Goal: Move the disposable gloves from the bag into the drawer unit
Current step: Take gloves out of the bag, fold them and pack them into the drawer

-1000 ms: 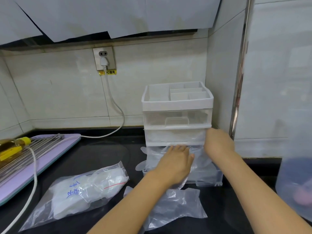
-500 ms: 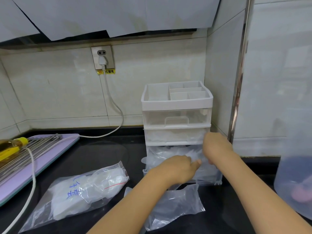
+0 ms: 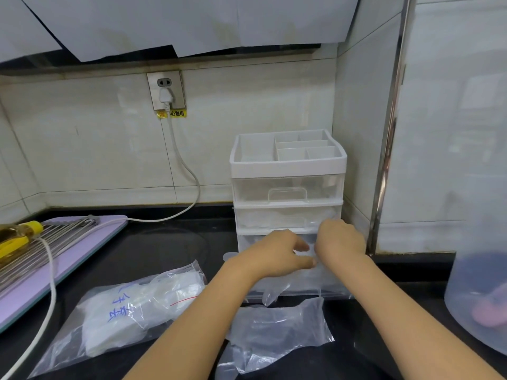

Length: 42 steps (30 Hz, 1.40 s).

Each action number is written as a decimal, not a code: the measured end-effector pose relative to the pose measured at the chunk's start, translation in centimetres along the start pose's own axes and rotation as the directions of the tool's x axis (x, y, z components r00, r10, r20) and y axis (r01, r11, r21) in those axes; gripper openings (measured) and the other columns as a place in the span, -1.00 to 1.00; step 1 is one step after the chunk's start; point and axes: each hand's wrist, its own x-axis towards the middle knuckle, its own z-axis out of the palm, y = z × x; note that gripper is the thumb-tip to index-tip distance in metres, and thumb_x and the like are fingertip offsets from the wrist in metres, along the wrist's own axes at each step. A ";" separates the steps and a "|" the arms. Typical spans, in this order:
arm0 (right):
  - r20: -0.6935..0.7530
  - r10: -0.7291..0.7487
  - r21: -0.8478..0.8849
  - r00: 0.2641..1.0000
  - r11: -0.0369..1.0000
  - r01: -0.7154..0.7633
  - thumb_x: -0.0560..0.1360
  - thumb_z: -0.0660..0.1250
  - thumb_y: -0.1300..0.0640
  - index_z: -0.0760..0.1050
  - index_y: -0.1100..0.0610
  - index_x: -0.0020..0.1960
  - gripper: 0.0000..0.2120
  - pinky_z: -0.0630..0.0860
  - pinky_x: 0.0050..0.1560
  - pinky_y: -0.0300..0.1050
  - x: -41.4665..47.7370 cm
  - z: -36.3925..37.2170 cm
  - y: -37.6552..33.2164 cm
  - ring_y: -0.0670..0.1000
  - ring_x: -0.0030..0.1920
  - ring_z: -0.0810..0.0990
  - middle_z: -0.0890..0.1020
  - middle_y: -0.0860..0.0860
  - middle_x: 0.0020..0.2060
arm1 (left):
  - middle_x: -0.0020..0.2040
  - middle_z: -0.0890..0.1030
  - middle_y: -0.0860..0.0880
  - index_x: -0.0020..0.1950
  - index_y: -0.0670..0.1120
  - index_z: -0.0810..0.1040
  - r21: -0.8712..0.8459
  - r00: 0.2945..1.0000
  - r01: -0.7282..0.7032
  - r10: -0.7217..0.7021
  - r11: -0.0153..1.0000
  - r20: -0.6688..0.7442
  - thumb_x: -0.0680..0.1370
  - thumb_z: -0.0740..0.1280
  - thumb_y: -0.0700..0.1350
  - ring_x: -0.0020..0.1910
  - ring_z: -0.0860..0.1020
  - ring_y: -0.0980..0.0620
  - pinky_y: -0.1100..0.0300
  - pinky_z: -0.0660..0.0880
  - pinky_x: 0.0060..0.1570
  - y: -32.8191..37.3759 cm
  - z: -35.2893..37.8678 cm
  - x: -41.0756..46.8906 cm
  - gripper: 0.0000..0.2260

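Two hands are working at the bottom drawer (image 3: 333, 286) of the white drawer unit (image 3: 288, 171), right of centre in the frame, tucked against the tiled corner. That bottom drawer is pulled out toward the camera, while the two drawers above it sit closed.

The left hand (image 3: 277, 253) is over the open drawer, thumb and forefinger drawn together on a thin fold of the disposable gloves (image 3: 271, 293). The right hand (image 3: 340, 239) is just beside it, back of the hand to the camera and fingers curled down out of sight. Whether it has a grip on anything, I cannot tell.

The clear, filmy gloves are bunched in that open drawer. One loose piece spills over its front edge and hangs toward the black bench (image 3: 153, 248).

Just below the drawer, at lower centre, the clear bag (image 3: 274, 333) lies crumpled on the bench between the two forearms.

Lower left of the frame has a second bag (image 3: 131, 305) with blue handwriting, lying flat with white contents inside. Further left, a purple board (image 3: 68, 261) carries a metal rack and a yellow-capped bottle (image 3: 19, 237). A white cable (image 3: 182, 163) drops from the wall socket (image 3: 166, 90) in the upper middle. At the right edge stands a translucent container (image 3: 480, 297).
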 end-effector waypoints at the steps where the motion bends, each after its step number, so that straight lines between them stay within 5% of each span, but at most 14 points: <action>1: -0.004 -0.001 -0.014 1.000 1.000 0.001 0.55 0.21 0.26 0.43 0.21 0.27 -0.71 0.47 -0.08 -0.12 0.1 0.1 0.0 0.09 0.12 0.56 0.57 0.11 0.13 | 0.32 0.53 0.02 0.37 -0.05 0.49 0.021 0.999 -0.009 0.008 1.000 0.036 0.54 0.32 0.10 0.24 0.50 0.09 0.20 0.41 0.22 0.4 0.0 -0.2 -0.56; 4: 0.003 0.014 -0.034 1.000 0.999 -0.014 0.55 0.19 0.29 0.47 0.19 0.22 -0.74 0.41 -0.15 -0.14 0.3 -0.2 0.6 0.07 0.11 0.56 0.57 0.09 0.12 | -0.21 0.59 -0.10 -0.12 -0.15 0.62 0.103 0.990 -0.010 -0.005 0.995 0.144 0.58 0.26 0.11 -0.25 0.49 0.07 0.22 0.40 -0.19 1.1 0.6 -0.5 -0.65; 6: 0.003 0.018 -0.050 1.000 0.999 -0.018 0.55 0.18 0.29 0.49 0.17 0.19 -0.75 0.40 -0.16 -0.14 0.3 -0.5 1.0 0.06 0.11 0.56 0.57 0.08 0.12 | -0.42 0.37 -0.07 -0.40 -0.13 0.37 0.148 0.989 0.020 -0.041 0.989 0.142 0.60 0.19 0.14 -0.41 0.32 0.05 0.18 0.26 -0.33 1.3 0.9 -0.7 -0.53; 12: 0.027 0.011 -0.111 1.000 0.994 -0.008 0.53 0.21 0.29 0.51 0.13 0.14 -0.77 0.40 -0.15 -0.16 0.2 -1.3 1.5 0.04 0.09 0.57 0.59 0.04 0.09 | 0.08 0.59 -0.18 0.02 -0.26 0.57 0.201 0.980 0.148 -0.171 0.968 0.099 0.63 0.01 0.22 -0.11 0.46 -0.05 0.16 0.34 -0.06 0.5 0.0 -0.7 -0.41; 16: 0.030 0.007 -0.117 1.000 0.993 -0.003 0.52 0.22 0.31 0.52 0.13 0.12 -0.77 0.39 -0.15 -0.18 -0.1 -1.8 1.7 0.03 0.09 0.57 0.59 0.02 0.08 | -0.33 0.40 -0.06 -0.16 -0.16 0.52 0.246 0.976 0.160 -0.191 0.956 0.104 0.64 0.08 0.13 -0.39 0.32 0.03 0.17 0.28 -0.31 -0.4 -0.8 -0.6 -0.57; 22: -0.083 -0.097 0.080 0.992 0.991 0.103 0.51 0.29 0.29 0.54 0.18 0.05 -0.86 0.41 -0.20 -0.16 -0.1 -3.1 0.5 0.07 0.02 0.58 0.59 0.07 -0.02 | -0.44 0.26 -0.01 -0.37 -0.19 0.46 0.141 0.978 0.172 -0.187 0.975 0.097 0.63 0.14 0.06 -0.47 0.22 0.02 0.18 0.19 -0.39 -0.6 -0.5 -0.4 -0.53; 24: -0.007 -0.232 0.215 0.973 0.950 0.228 0.51 0.27 0.28 0.56 0.23 0.05 -0.85 0.53 -0.11 -0.09 0.0 -3.0 -0.5 0.09 -0.01 0.60 0.62 0.09 -0.04 | -0.44 0.27 -0.01 -0.24 -0.24 0.51 0.132 0.977 0.174 -0.188 0.976 0.100 0.63 0.15 0.05 -0.47 0.23 0.04 0.18 0.20 -0.38 -0.4 -0.4 -0.4 -0.58; 26: 0.186 -0.346 0.237 0.919 0.924 0.300 0.54 0.21 0.27 0.56 0.22 0.16 -0.75 0.56 0.09 -0.04 -0.4 -2.1 -1.2 0.11 0.09 0.60 0.62 0.13 0.08 | -0.42 0.28 -0.01 -0.31 -0.16 0.52 0.142 0.975 0.175 -0.192 0.974 0.110 0.63 0.15 0.04 -0.46 0.25 0.04 0.18 0.22 -0.36 -0.6 -0.4 -0.3 -0.58; 28: 0.342 -0.360 0.152 0.868 0.933 0.327 0.55 0.16 0.31 0.53 0.19 0.23 -0.69 0.54 0.14 -0.06 -0.5 -0.8 -1.4 0.09 0.12 0.59 0.60 0.12 0.18 | -0.40 0.32 -0.02 -0.26 -0.15 0.51 0.151 0.974 0.181 -0.198 0.972 0.109 0.63 0.16 0.02 -0.43 0.28 0.03 0.19 0.23 -0.35 -1.0 -0.4 -0.1 -0.64; 32: 0.413 -0.375 0.182 0.830 0.927 0.328 0.57 0.13 0.26 0.53 0.18 0.27 -0.66 0.50 0.17 -0.05 -0.3 -0.2 -0.6 0.10 0.15 0.57 0.58 0.11 0.22 | -0.28 0.45 -0.06 -0.20 -0.10 0.49 0.076 0.983 0.182 -0.181 0.980 -0.025 0.59 0.23 -0.12 -0.32 0.37 0.02 0.23 0.27 -0.36 -1.4 0.0 0.5 -0.82; 36: 0.458 -0.432 0.206 0.777 0.902 0.380 0.56 0.07 0.27 0.52 0.16 0.25 -0.64 0.39 -0.18 -0.16 -0.3 -0.3 -0.6 0.03 -0.16 0.48 0.61 0.09 0.03 | 0.08 0.59 -0.10 0.15 -0.15 0.57 0.042 0.982 0.183 -0.184 0.982 0.027 0.59 0.25 -0.11 0.00 0.52 -0.05 0.19 0.42 -0.04 -1.5 0.9 0.9 -0.79; 38: 0.478 -0.442 0.199 0.759 0.896 0.397 0.55 0.06 0.31 0.50 0.13 0.28 -0.61 0.34 -0.23 -0.21 -0.5 -0.3 -0.8 0.01 -0.18 0.45 0.60 0.08 0.07 | 0.09 0.58 -0.11 0.23 -0.17 0.54 0.087 0.972 0.212 -0.219 0.973 0.084 0.61 0.22 -0.12 -0.02 0.49 -0.05 0.14 0.40 0.03 -1.8 0.8 1.1 -0.74; 40: 0.512 -0.412 0.198 0.754 0.911 0.362 0.55 0.02 0.36 0.43 0.06 0.37 -0.52 0.35 -0.18 -0.26 -0.8 -0.6 -1.0 0.02 -0.04 0.52 0.54 0.05 0.19 | 0.08 0.54 -0.09 0.27 -0.19 0.51 0.179 0.955 0.251 -0.274 0.951 0.117 0.60 0.19 -0.18 -0.01 0.48 -0.06 0.14 0.40 0.03 -2.2 0.5 1.3 -0.73; 42: 0.533 -0.359 0.150 0.766 0.931 0.332 0.57 -0.01 0.37 0.39 0.08 0.41 -0.51 0.41 0.04 -0.21 -0.9 -1.0 -0.8 0.05 0.26 0.47 0.43 0.04 0.36 | 0.05 0.54 -0.10 0.10 -0.20 0.53 0.277 0.942 0.269 -0.312 0.922 0.121 0.57 0.18 -0.23 -0.04 0.47 -0.08 0.15 0.39 -0.08 -2.7 0.3 1.5 -0.82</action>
